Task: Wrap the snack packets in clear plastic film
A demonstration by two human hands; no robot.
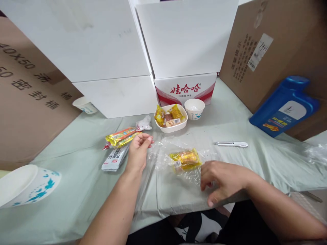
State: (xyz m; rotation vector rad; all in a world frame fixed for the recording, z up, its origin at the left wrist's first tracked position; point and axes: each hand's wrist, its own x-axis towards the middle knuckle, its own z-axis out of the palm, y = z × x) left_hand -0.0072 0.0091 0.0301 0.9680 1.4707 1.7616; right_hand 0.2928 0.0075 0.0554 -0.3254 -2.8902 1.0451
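Observation:
Near the middle of the table, a yellow-wrapped snack (186, 160) lies on a crumpled sheet of clear plastic film (163, 151). My left hand (139, 149) is closed in a pinch at the film's left edge. My right hand (222, 178) is just right of the snack, fingers bent downward and thumb apart; nothing shows in its grasp. Behind the film, a white tray (175, 129) holds several wrapped snacks. To the left of my left hand are yellow and orange snack packets (122, 136) and a grey-white packet (114, 160).
A paper bowl (195, 108) stands beside the tray. The utility knife (231, 144) lies to the right. A blue bottle (286, 105) leans near a brown carton (276, 51). White boxes (184, 37) close off the back. One large paper bowl (43, 187) sits at front left.

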